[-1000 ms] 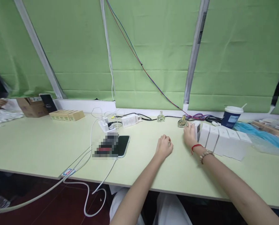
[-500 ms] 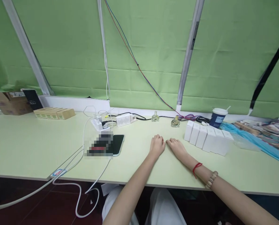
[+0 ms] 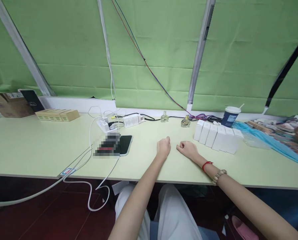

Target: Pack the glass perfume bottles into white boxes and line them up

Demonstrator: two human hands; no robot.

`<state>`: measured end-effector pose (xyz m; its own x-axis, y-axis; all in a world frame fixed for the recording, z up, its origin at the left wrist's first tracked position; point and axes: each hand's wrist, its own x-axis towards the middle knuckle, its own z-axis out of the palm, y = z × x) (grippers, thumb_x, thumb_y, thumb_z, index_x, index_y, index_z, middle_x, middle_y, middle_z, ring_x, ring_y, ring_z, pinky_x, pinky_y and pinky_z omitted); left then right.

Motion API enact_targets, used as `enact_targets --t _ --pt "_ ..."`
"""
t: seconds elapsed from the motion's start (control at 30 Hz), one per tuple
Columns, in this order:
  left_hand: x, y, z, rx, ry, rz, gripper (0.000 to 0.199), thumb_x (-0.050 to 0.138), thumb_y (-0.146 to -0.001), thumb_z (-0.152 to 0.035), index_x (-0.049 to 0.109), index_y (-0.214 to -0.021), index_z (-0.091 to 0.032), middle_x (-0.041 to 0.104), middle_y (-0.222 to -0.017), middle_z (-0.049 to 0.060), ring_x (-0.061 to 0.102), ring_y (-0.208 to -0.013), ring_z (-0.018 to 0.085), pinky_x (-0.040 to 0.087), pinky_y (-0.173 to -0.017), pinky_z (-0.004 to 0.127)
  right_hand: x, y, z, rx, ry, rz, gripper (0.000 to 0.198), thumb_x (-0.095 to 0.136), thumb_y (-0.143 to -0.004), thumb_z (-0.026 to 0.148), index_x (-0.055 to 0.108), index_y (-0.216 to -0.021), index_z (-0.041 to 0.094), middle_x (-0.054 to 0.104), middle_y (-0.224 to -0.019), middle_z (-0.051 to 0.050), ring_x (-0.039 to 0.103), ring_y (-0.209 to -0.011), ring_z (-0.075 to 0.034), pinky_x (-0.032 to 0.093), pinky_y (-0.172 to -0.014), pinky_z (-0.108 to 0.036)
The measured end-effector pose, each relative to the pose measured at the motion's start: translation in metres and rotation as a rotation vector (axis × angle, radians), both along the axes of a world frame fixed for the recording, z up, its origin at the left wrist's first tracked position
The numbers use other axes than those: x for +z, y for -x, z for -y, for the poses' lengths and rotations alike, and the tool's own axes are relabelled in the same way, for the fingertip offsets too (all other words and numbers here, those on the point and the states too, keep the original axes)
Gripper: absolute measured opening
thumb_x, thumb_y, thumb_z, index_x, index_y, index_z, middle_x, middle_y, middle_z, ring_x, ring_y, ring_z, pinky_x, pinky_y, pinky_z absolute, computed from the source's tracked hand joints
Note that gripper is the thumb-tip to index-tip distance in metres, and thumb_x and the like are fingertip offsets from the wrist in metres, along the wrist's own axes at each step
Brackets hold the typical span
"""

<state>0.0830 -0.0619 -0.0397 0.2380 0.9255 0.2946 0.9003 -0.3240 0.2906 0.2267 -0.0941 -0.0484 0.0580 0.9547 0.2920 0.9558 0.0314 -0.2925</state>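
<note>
Two loose fists rest on the pale table, a small gap between them. My left hand is closed, with its fingers curled under and nothing visible in it. To its right, my right hand is closed too, the thumb side turned toward the left hand, and no object shows in it. Beyond the hands stand two small glass perfume bottles, a clear one and a darker one. A row of several white boxes stands to the right of my right hand.
A phone lies left of my hands beside a blurred patch. Behind it are a white power strip and cables. Yellowish boxes and a cardboard box stand far left. A blue cup and blue plastic are at the right.
My hands have drawn a little apart and their fingers are curled in more tightly. The view has tilted slightly down; the things on the table look unmoved.
</note>
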Motion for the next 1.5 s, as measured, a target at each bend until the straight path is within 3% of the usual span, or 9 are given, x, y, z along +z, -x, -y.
enact_targets --t 0.27,0.53,0.83,0.97,1.1,1.2,1.33,1.43,1.5 --pt "0.006 0.001 0.022 -0.002 0.017 -0.019 0.058 0.021 -0.090 -0.040 0.068 -0.069 -0.014 0.067 -0.073 0.012 0.061 -0.073 0.019 0.036 -0.066 0.029 0.005 0.002 0.003 -0.048 0.046 0.146 0.038 0.040 -0.080 0.035 0.067 -0.060 0.017 0.067 -0.067 -0.009 0.058 -0.064 -0.016 0.028 -0.052 -0.025" --pt "0.012 0.015 0.043 0.001 0.033 -0.103 0.054 0.021 -0.089 -0.032 0.070 -0.079 -0.012 0.068 -0.083 0.014 0.062 -0.079 0.021 0.038 -0.068 0.030 0.008 0.003 0.013 -0.095 0.082 0.148 0.038 0.036 -0.083 0.029 0.070 -0.072 0.015 0.069 -0.079 -0.011 0.061 -0.075 -0.018 0.033 -0.058 -0.024" --pt "0.020 0.051 0.020 -0.119 0.101 -0.284 0.046 0.031 -0.085 -0.037 0.069 -0.071 -0.015 0.069 -0.083 0.012 0.062 -0.083 0.022 0.038 -0.075 0.031 0.014 0.001 0.014 0.014 0.119 0.110 0.034 0.038 -0.083 0.025 0.069 -0.075 0.014 0.069 -0.083 -0.012 0.061 -0.077 -0.018 0.035 -0.061 -0.024" --pt "0.021 0.067 -0.001 -0.040 0.104 -0.315 0.047 0.028 -0.085 -0.035 0.068 -0.071 -0.015 0.069 -0.082 0.013 0.062 -0.083 0.023 0.039 -0.072 0.031 0.028 -0.009 0.020 0.152 0.165 0.036 0.028 0.045 -0.080 0.028 0.069 -0.073 0.015 0.069 -0.079 -0.008 0.061 -0.076 -0.017 0.038 -0.065 -0.023" --pt "0.020 0.076 -0.027 0.107 0.093 -0.311 0.045 0.028 -0.084 -0.033 0.068 -0.074 -0.014 0.068 -0.086 0.015 0.063 -0.082 0.025 0.039 -0.068 0.031 0.074 -0.034 0.038 0.617 0.630 -0.615 0.038 0.052 -0.079 0.037 0.060 -0.111 0.018 0.062 -0.109 -0.007 0.058 -0.097 -0.018 0.046 -0.072 -0.024" --pt "0.018 0.081 -0.050 0.212 0.084 -0.278 0.042 0.029 -0.084 -0.032 0.067 -0.075 -0.015 0.069 -0.084 0.013 0.063 -0.081 0.023 0.039 -0.066 0.030 0.114 -0.069 0.047 0.863 0.823 -0.790 0.051 0.060 -0.076 0.035 0.050 -0.124 0.021 0.054 -0.123 -0.009 0.052 -0.110 -0.018 0.043 -0.088 -0.029" --pt "0.018 0.086 -0.081 0.309 0.076 -0.209 0.042 0.027 -0.085 -0.032 0.065 -0.076 -0.017 0.069 -0.082 0.010 0.063 -0.080 0.022 0.038 -0.063 0.028 0.133 -0.142 0.036 0.845 0.445 -1.070 0.045 0.060 -0.075 0.037 0.055 -0.118 0.025 0.060 -0.112 -0.009 0.058 -0.103 -0.020 0.043 -0.089 -0.037" --pt "0.019 0.090 -0.099 0.370 0.075 -0.160 0.040 0.027 -0.084 -0.032 0.064 -0.076 -0.017 0.068 -0.084 0.011 0.063 -0.081 0.023 0.038 -0.063 0.029 0.116 -0.206 0.012 0.383 -0.300 -1.368 0.035 0.042 -0.082 0.045 0.055 -0.113 0.035 0.056 -0.119 -0.006 0.058 -0.101 -0.016 0.047 -0.080 -0.033" --pt "0.020 0.092 -0.108 0.403 0.062 -0.130 0.041 0.025 -0.084 -0.032 0.063 -0.078 -0.017 0.068 -0.085 0.012 0.062 -0.081 0.024 0.038 -0.063 0.030 0.096 -0.240 -0.005 0.027 -0.617 -1.391 0.042 0.031 -0.086 0.040 0.046 -0.125 0.035 0.043 -0.135 -0.007 0.050 -0.114 -0.016 0.047 -0.080 -0.031"
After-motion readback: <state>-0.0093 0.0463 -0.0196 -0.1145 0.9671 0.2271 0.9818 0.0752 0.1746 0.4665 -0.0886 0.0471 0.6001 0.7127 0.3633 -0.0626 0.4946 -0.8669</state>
